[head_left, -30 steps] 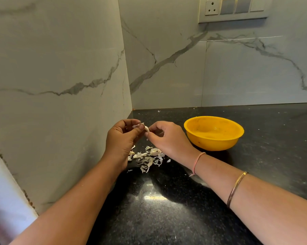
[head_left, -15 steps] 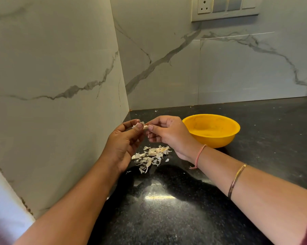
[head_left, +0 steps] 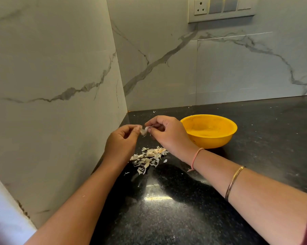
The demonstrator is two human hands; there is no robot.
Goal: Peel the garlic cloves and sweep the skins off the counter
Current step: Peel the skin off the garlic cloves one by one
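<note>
Garlic clove [head_left: 145, 130]: held in the air above the black counter [head_left: 184, 218], near the corner of the marble walls [head_left: 51, 68]. It is small, whitish and partly covered by fingertips. Its long axis seems to run about 9 to 3 o'clock, spanning the two hands; which end is the tip cannot be told. A loose curl of skin shows on its upper side.

Left hand [head_left: 121, 142]: comes in from 7 o'clock with the back of the hand to the camera. The fingers are curled and the thumb and forefinger pinch the clove's 9 o'clock end.

Right hand [head_left: 168, 134]: comes in from 4 o'clock with the wrist bent down. The fingers are curled and their tips nip the 3 o'clock end. There is a thread band [head_left: 196, 157] at the wrist and a bangle [head_left: 235, 181] further up the forearm.

Skins [head_left: 149, 158]: a loose heap on the counter at 6 o'clock of the clove, below the gap between the hands, with a few stray flakes around it.

Yellow bowl [head_left: 209, 130]: upright on the counter at 3 o'clock of the right hand, just beside it.
</note>
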